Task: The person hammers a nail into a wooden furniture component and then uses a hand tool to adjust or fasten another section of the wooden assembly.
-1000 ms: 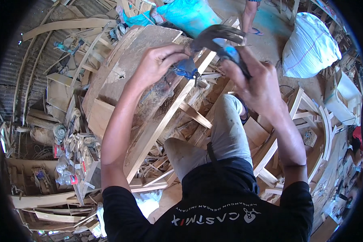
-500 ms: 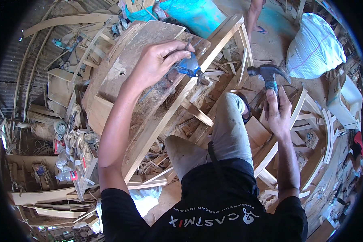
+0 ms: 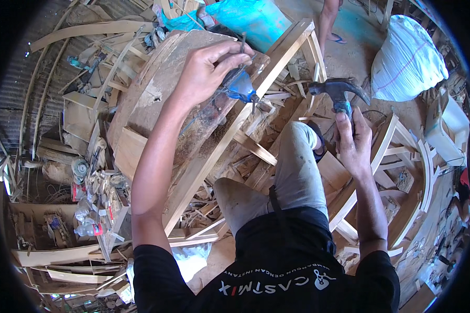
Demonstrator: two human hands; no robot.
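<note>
My left hand (image 3: 206,70) is raised over the far left end of a wooden beam, its thumb and fingers pinched together. In them is a blue tool (image 3: 240,87) with dark metal parts; its kind is not clear. A thin dark rod stands up past the fingertips, and a narrow dark tip points down from the blue body. My right hand (image 3: 356,143) grips a claw hammer (image 3: 339,91) by its blue-green handle, close below the head. The hammer is upright in the air, right of the blue tool and apart from it.
A long wooden beam frame (image 3: 193,180) runs diagonally past my knees. Left of it lies a worn wooden board (image 3: 146,101). Wood scraps and shavings cover the ground. A curved wooden frame (image 3: 412,208), a white sack (image 3: 410,60) and a person's leg (image 3: 329,23) are beyond.
The hammer has shifted a little left, with its head tilted slightly differently. My left fingers have risen slightly, and more of the thin rod shows above them.
</note>
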